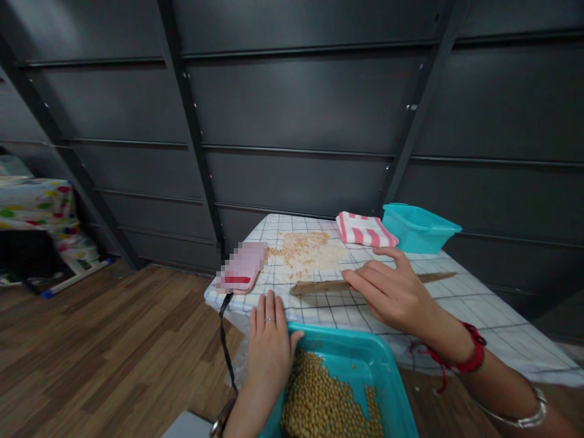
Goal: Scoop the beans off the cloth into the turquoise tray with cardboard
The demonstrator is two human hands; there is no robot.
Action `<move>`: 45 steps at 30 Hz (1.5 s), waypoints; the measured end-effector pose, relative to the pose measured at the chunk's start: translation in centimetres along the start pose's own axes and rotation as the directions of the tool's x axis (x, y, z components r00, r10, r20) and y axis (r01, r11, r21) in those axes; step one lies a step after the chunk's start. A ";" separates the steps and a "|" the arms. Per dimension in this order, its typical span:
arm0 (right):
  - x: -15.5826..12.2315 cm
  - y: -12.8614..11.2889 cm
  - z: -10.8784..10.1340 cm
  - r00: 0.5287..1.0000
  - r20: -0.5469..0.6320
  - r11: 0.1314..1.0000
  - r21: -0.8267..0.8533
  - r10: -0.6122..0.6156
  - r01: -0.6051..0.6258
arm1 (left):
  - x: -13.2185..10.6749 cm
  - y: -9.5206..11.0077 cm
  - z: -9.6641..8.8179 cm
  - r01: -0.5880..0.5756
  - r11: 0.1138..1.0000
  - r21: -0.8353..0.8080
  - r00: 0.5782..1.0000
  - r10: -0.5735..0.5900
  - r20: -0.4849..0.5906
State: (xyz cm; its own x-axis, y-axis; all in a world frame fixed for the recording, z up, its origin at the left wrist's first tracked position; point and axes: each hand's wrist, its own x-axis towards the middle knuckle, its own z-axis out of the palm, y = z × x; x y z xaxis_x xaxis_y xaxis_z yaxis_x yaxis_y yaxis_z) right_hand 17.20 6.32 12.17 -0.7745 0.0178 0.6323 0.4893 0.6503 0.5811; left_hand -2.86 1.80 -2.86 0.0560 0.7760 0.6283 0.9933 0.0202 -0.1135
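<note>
My right hand [395, 295] grips a long, thin brown strip [319, 287] from above, possibly cardboard or wood. The strip lies across the checked tablecloth, its far end pointing right. Just beyond it, yellow grains or split beans [301, 246] are spread over a pale patch of what looks like husks or powder [322, 258]. My left hand [269, 340] rests with fingers stretched out over the table's front edge, its thumb at the rim of a teal basin [383, 344]. Many round tan beans [319, 398], like soybeans, fill the basin's lower left.
A pink phone-like item [241, 267] with a black strap [223, 340] lies at the table's left edge. Toward the back right are a pink-and-white striped towel [367, 230] and a second teal container [422, 231]. A dark panelled wall [296, 103] rises behind the table.
</note>
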 end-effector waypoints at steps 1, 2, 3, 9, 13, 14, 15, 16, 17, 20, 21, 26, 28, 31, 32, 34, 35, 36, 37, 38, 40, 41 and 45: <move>0.0 0.0 0.0 1.000 0.006 1.000 -0.007 0.001 -0.001 | 0.0 0.0 0.0 0.003 1.000 -0.007 1.000 -0.003 -0.004; 0.1 -0.1 -0.1 1.000 0.007 1.000 -0.011 0.000 0.000 | 0.0 0.0 0.1 0.004 1.000 -0.012 1.000 -0.004 -0.008; 0.0 -0.1 -0.1 1.000 0.003 1.000 -0.010 0.000 0.001 | 0.0 0.0 0.1 0.001 1.000 -0.013 1.000 -0.001 -0.013; -0.5 -0.3 -0.4 1.000 -0.007 0.999 0.050 -0.004 0.004 | 0.0 -0.1 0.0 -0.018 1.000 0.001 1.000 0.018 0.002; -0.8 -0.5 -1.2 1.000 0.000 0.998 0.061 -0.018 0.018 | 0.1 -0.2 -0.1 -0.017 1.000 -0.013 1.000 0.017 0.002; -0.9 -0.5 -1.4 1.000 0.001 0.998 0.052 -0.021 0.021 | 0.1 -0.2 -0.1 -0.013 1.000 -0.016 1.000 0.013 -0.001; -0.9 -0.5 -1.5 1.000 0.003 0.999 0.041 -0.022 0.022 | 0.1 -0.2 -0.1 -0.007 1.000 -0.021 1.000 0.007 -0.003; -0.9 -0.6 -1.7 1.000 0.004 0.999 0.030 -0.022 0.022 | 0.1 -0.1 -0.2 -0.002 1.000 -0.025 1.000 0.002 -0.006; -0.9 -0.6 -1.7 1.000 0.001 1.000 0.022 -0.021 0.021 | 0.1 -0.1 -0.2 0.000 1.000 -0.026 1.000 0.000 -0.009; -1.0 -0.6 -1.7 1.000 -0.007 1.000 0.019 -0.007 0.007 | 0.2 -0.1 -0.3 -0.004 1.000 -0.004 1.000 0.004 -0.025; -1.0 -0.6 -1.6 1.000 -0.006 1.000 0.021 0.001 -0.001 | 0.3 -0.1 -0.3 -0.009 1.000 0.010 0.999 0.009 -0.032; -1.3 -0.7 -1.5 1.000 0.024 0.999 0.030 0.020 -0.021 | 0.2 -0.1 -0.2 -0.026 0.999 0.023 0.999 0.027 -0.036; -1.3 -0.7 -1.6 0.999 0.029 0.999 0.030 0.024 -0.024 | 0.1 -0.2 0.0 -0.015 1.000 -0.001 1.000 0.015 -0.026; -1.3 -0.7 -1.7 0.999 0.024 0.999 0.025 0.032 -0.032 | 0.0 -0.2 0.1 -0.007 1.000 -0.026 1.000 0.007 -0.013; -1.2 -0.7 -1.7 0.999 0.021 0.999 0.021 0.037 -0.037 | 0.0 -0.3 0.1 -0.009 1.000 -0.028 1.000 0.009 -0.011; -1.2 -0.6 -1.8 0.999 0.013 0.999 0.014 0.045 -0.045 | 0.1 -0.3 0.0 -0.012 1.000 -0.029 1.000 0.012 -0.012; -1.1 -0.6 -1.8 0.999 0.009 0.999 0.012 0.045 -0.045 | 0.1 -0.3 0.0 -0.011 0.999 -0.030 1.000 0.011 -0.012; -1.1 -0.5 -1.9 0.999 0.006 0.999 0.012 0.043 -0.043 | 0.1 -0.4 0.0 -0.009 0.999 -0.033 1.000 0.009 -0.011; -1.1 -0.5 -1.9 0.999 0.006 0.999 0.015 0.039 -0.039 | 0.1 -0.4 0.0 -0.008 0.999 -0.035 1.000 0.007 -0.009; -1.2 -0.5 -2.0 0.999 0.009 0.999 0.017 0.035 -0.035 | 0.1 -0.4 0.0 -0.008 0.999 -0.036 1.000 0.008 -0.007; -1.2 -0.4 -2.1 0.999 0.024 0.999 0.017 0.027 -0.028 | 0.1 -0.3 0.0 -0.006 0.999 -0.037 1.000 0.006 -0.005; -1.3 -0.4 -2.1 0.999 0.032 1.000 0.013 0.023 -0.023 | 0.1 -0.3 0.1 -0.004 0.999 -0.038 1.000 0.003 -0.004; -1.5 0.0 -1.4 0.999 0.046 1.000 -0.024 0.004 -0.002 | 0.0 -0.2 0.2 0.009 0.999 -0.045 1.000 -0.009 0.000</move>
State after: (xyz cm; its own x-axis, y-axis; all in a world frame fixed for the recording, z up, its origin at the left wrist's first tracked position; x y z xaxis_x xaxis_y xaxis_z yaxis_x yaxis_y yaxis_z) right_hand 18.94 5.20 11.88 -0.7905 0.0552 0.6099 0.5008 0.6315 0.5919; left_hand -3.09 1.91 -3.00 0.0470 0.7759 0.6291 0.9973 -0.0011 -0.0732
